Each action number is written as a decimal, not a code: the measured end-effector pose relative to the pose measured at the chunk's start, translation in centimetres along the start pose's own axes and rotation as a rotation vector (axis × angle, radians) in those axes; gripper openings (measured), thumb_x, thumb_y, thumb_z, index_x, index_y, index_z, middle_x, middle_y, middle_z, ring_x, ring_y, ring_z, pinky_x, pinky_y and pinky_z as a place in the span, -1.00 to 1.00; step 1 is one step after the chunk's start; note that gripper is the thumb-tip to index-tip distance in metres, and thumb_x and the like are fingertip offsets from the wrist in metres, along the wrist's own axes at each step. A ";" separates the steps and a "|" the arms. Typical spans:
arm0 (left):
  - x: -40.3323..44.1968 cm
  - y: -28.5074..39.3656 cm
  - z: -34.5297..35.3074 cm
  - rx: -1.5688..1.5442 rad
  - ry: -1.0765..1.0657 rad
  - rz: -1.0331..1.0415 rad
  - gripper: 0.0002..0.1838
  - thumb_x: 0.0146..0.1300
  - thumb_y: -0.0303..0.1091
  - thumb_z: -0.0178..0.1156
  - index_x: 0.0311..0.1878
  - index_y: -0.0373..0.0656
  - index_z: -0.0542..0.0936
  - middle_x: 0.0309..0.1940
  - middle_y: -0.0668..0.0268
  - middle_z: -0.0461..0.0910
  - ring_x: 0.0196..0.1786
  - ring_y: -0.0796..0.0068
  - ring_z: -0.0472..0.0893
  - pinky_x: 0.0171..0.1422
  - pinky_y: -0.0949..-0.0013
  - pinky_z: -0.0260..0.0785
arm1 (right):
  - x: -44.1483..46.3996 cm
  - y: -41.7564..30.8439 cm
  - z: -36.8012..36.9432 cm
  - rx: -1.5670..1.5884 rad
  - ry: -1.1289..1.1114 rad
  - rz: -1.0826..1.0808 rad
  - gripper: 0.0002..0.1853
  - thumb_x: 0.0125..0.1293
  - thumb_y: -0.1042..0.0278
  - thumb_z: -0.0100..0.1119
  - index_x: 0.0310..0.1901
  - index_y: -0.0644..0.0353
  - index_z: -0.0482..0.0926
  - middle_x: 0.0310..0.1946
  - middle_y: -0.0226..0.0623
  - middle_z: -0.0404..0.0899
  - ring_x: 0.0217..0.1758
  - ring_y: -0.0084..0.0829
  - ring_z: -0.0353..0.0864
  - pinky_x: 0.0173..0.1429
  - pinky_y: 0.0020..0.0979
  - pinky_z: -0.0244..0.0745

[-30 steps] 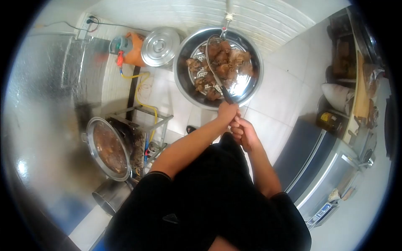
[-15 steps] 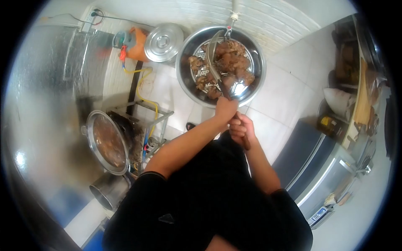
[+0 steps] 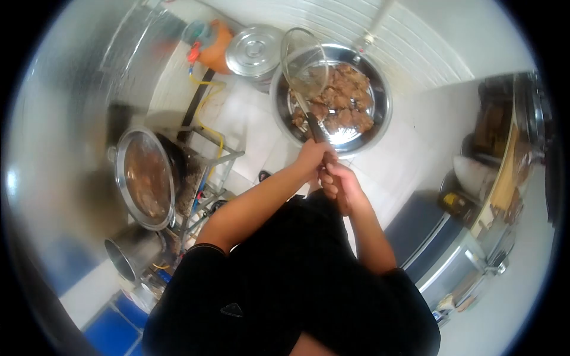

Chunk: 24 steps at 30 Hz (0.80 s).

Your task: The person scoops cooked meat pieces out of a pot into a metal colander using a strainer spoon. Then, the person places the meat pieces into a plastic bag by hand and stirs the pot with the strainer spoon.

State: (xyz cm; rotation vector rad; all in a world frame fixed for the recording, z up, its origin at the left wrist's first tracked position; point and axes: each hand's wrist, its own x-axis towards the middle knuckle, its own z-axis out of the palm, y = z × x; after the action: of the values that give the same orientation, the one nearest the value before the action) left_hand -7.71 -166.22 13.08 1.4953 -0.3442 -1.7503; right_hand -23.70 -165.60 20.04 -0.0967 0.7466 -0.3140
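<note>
Shifting left, the strainer [image 3: 305,64] is now hanging across the far-left rim of the basin [image 3: 382,107]. Left hand [image 3: 315,156] and, nearer, right hand [image 3: 342,183] are wrapping fingers around its handle [image 3: 316,127], forearms converging.

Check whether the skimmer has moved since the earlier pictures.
Yes. Against the basin, the skimmer has shifted left in the view, now overlapping the upper-left edge, nearer the lid.

We are seeing a kitchen: brown meat chunks [image 3: 349,89] are lying in a bowl [image 3: 383,113], and food [image 3: 146,178] is filling a pot [image 3: 121,181].
</note>
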 end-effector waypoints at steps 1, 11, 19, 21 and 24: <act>-0.8 0.5 -0.7 -0.167 -0.080 -0.057 -0.81 0.38 -0.31 0.23 -0.16 -0.27 0.59 -0.30 0.16 0.68 -0.25 0.26 0.70 -0.12 0.23 0.58 | 0.0 0.0 1.1 -0.132 0.014 -0.042 -0.75 0.48 0.10 0.17 -0.03 0.08 0.47 -0.50 -0.51 0.39 -0.65 -0.60 0.33 -0.59 -0.51 0.23; -11.8 -1.5 -17.0 -0.645 -0.278 0.281 -0.64 0.55 -0.24 0.15 0.29 -0.16 0.47 0.14 0.14 0.66 0.11 0.25 0.65 0.17 0.16 0.50 | 6.6 8.4 14.3 -1.034 -0.156 -0.052 -0.75 0.43 0.47 0.14 0.08 0.28 0.44 -0.48 -0.33 0.51 -0.61 -0.42 0.55 -0.52 -0.43 0.50; -27.2 -8.0 -35.5 -0.751 0.196 0.466 -0.49 0.55 -0.15 0.12 0.43 -0.21 0.44 0.25 0.10 0.62 0.25 0.24 0.65 0.39 0.11 0.50 | 22.5 19.9 34.4 -1.902 -0.304 -0.350 -0.78 0.57 0.32 0.16 -0.01 0.32 0.46 -0.48 -0.14 0.62 -0.57 -0.28 0.63 -0.44 -0.24 0.51; -31.1 -12.3 -39.0 -0.864 0.270 0.527 -0.50 0.56 -0.15 0.15 0.41 -0.23 0.45 0.20 0.08 0.66 0.23 0.19 0.67 0.36 0.14 0.51 | 28.2 22.9 37.7 -2.272 -0.358 -0.693 -0.76 0.52 0.32 0.16 -0.01 0.34 0.45 -0.35 0.11 0.69 -0.36 0.03 0.73 -0.23 -0.02 0.59; -36.6 -18.3 -41.9 -0.981 0.422 0.570 -0.49 0.59 -0.15 0.10 0.42 -0.29 0.44 0.21 0.01 0.65 0.28 0.10 0.65 0.39 0.11 0.48 | 34.4 25.8 42.1 -2.567 -0.419 -0.964 -0.73 0.48 0.32 0.13 0.04 0.34 0.43 -0.23 0.24 0.71 -0.13 0.20 0.73 -0.01 0.11 0.60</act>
State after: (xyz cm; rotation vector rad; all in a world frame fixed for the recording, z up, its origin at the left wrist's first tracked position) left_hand 23.47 -116.76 15.79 0.8618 0.2721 -0.8713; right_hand 35.02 -153.00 23.38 -2.8834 0.1540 -0.0118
